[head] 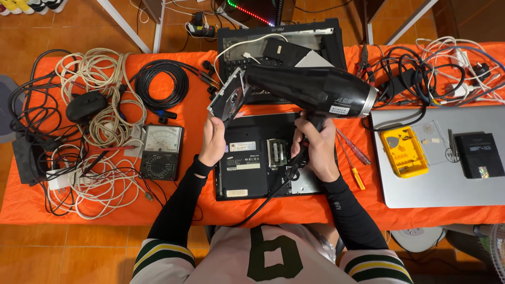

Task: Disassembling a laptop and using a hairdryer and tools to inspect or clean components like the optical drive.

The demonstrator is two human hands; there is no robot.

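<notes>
My right hand (314,148) grips the handle of a black hair dryer (310,90), held level with its nozzle pointing left. My left hand (213,141) holds up a slim optical disc drive (229,97), tilted, right at the dryer's nozzle. Both are raised over an upturned black laptop (247,168) with an open memory bay, lying on the orange-covered table (173,202). The dryer's black cord (268,197) trails down toward me.
A second opened black laptop (326,39) lies behind. To the left sit an analogue multimeter (161,151), coiled cables (163,84) and a black mouse (86,106). To the right are screwdrivers (353,158), a silver laptop (447,181) bearing a yellow bit case (404,152), and tangled wires (442,68).
</notes>
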